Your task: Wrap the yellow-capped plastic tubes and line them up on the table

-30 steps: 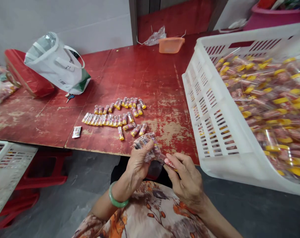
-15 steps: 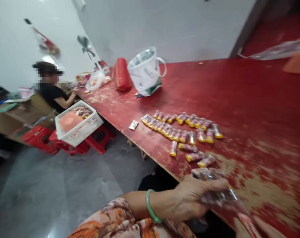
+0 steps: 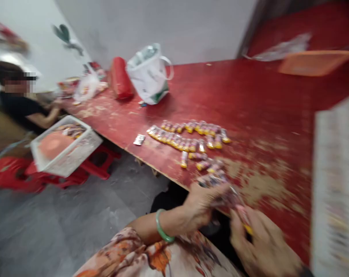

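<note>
Scuffed tabletop (image 3: 263, 115); left hand (image 3: 201, 204) clutches crinkly packets (image 3: 217, 184), right hand (image 3: 263, 248) tube (image 3: 244, 217).

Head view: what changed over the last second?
The view swung left, bringing a person into sight, then partly back, so the crate reappears at right. The left hand still holds the packet bundle at the table edge; the right hand still holds a tube. The tube rows lie as before.
</note>
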Demonstrator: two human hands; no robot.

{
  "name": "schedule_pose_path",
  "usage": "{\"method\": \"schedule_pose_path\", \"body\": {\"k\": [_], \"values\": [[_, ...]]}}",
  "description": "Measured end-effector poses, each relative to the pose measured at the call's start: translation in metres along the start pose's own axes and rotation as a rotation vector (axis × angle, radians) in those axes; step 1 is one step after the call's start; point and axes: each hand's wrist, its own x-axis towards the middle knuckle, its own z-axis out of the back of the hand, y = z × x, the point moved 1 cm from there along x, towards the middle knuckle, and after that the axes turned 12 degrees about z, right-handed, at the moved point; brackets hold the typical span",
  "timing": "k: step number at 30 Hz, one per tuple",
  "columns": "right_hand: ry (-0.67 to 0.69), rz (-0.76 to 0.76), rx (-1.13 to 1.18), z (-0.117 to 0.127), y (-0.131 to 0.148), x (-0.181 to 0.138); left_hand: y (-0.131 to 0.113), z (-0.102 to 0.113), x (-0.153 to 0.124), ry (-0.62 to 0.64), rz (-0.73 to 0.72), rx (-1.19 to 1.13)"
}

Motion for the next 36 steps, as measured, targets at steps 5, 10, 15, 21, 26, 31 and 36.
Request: {"method": "schedule_pose_path", "body": {"k": [5,10,15,21,26,31,36], "values": [[-0.006,-0.135,0.007,0.004,0.012,0.020,-0.004,0.000,0.002,-0.003,-0.004,0.085],[0.009,-0.066,-0.046,0.010,0.010,0.011,-0.003,-0.001,0.005,-0.009,0.020,0.099],[0.012,0.002,-0.144,0.013,0.011,0.006,0.000,-0.005,0.005,-0.046,-0.018,0.079],[-0.007,0.010,-0.157,0.015,0.013,0.010,0.004,-0.006,0.005,-0.025,-0.023,0.107],[0.013,-0.048,-0.132,0.011,0.018,0.003,0.008,-0.004,0.002,0.022,-0.036,0.139],[-0.036,-0.157,-0.116,0.000,0.013,0.000,0.011,-0.003,-0.001,0.072,0.016,0.237],[0.113,-0.200,0.302,0.013,-0.002,0.009,0.001,-0.002,0.002,0.063,0.070,0.269]]}}
